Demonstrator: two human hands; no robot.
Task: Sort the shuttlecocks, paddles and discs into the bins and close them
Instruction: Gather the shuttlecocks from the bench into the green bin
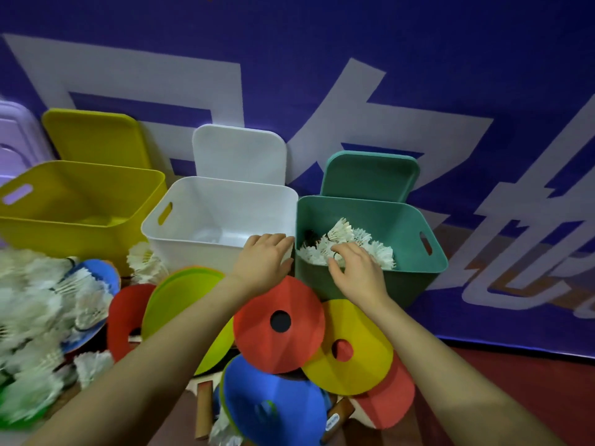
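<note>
Three open bins stand in a row: yellow bin (80,226), white bin (180,239) and green bin (418,275). White shuttlecocks (373,246) lie inside the green bin. My right hand (357,272) reaches over the green bin's front rim, its fingers curled among the shuttlecocks. My left hand (264,259) rests on the white bin's front right corner, gripping the rim. A blurred pile of shuttlecocks (35,310) lies at the left. Discs lie in front: red disc (277,320), yellow disc (357,355), blue disc (273,403), lime disc (180,300). A red paddle (389,403) lies at the lower right.
Each bin's lid leans against the blue banner behind it: yellow lid (93,136), white lid (238,152), green lid (370,175). A lilac container (13,136) shows at the far left. A wooden paddle handle (204,410) pokes out under the discs.
</note>
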